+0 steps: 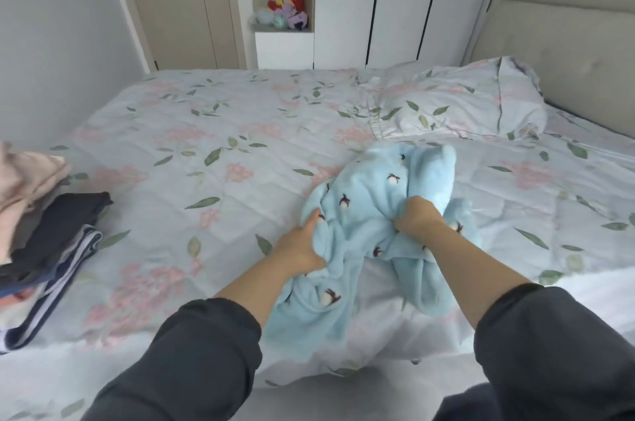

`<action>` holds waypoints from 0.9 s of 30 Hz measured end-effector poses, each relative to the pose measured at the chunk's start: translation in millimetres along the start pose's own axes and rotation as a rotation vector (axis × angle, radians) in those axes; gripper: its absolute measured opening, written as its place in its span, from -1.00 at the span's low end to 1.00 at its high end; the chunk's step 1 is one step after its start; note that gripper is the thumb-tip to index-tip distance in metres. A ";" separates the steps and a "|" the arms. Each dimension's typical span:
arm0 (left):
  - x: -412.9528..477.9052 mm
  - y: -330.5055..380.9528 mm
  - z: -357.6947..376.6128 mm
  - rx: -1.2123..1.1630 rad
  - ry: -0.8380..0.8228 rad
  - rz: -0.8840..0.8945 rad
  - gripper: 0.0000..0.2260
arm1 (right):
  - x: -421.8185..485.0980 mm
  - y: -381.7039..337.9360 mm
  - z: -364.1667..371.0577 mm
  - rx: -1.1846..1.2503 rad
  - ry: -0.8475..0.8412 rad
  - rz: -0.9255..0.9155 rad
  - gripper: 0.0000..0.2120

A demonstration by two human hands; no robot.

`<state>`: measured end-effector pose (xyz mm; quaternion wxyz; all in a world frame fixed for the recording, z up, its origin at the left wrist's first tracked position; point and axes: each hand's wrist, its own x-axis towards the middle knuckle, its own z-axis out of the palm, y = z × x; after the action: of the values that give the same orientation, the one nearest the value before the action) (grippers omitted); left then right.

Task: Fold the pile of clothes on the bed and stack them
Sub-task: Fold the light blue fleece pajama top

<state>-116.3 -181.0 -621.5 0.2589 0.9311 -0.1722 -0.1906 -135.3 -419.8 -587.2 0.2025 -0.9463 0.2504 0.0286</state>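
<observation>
From the head camera, a light blue fleecy garment with small dark-and-white figures (364, 214) lies bunched on the near right part of a bed covered in a pale quilted spread printed with pink flowers and green leaves (206, 131). Its lower folds trail toward the bed's near edge. The left grip (302, 245), a bare hand, has its fingers curled into the garment's left side and clutches a fold of fleece, with the thumb lying along the cloth. The right grip (417, 216) is closed into a fist round a bunch of the same garment nearer its middle, knuckles up. Both forearms are bare, with dark grey sleeves (192, 352) pushed back above them. At the left edge of the bed, well apart from the blue garment, sits a stack of folded clothes (44, 224): pale pink pieces on top, dark ones beneath, and a navy-and-white striped piece at the bottom. A pillow in the matching floral print (464, 100) lies beyond the garment, beside a beige padded headboard (567, 25). Behind the bed stand white wardrobe doors (405, 1), an open niche holding colourful plush toys (287, 13), and a beige door (178, 1).
</observation>
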 end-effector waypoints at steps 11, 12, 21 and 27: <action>-50.6 -67.1 -113.1 -0.826 0.218 -0.282 -0.80 | -85.2 -142.5 -106.5 1.001 -0.373 -0.310 -0.97; -55.6 -78.0 -121.6 -0.758 0.216 -0.309 -0.83 | -84.7 -150.7 -107.7 1.233 -0.441 -0.306 -0.92; -64.1 -102.9 -137.4 -0.689 0.295 -0.286 -0.62 | -42.0 -98.6 11.0 0.605 -0.166 -0.146 -0.12; -48.7 -72.3 -68.4 -0.169 0.047 -0.015 -0.05 | -53.8 -76.4 75.3 -0.175 -0.133 -0.454 -0.23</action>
<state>-112.1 -73.7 -593.9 0.3391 0.9114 -0.1423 -0.1847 -141.7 -304.4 -619.7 0.1371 -0.9883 0.0142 0.0661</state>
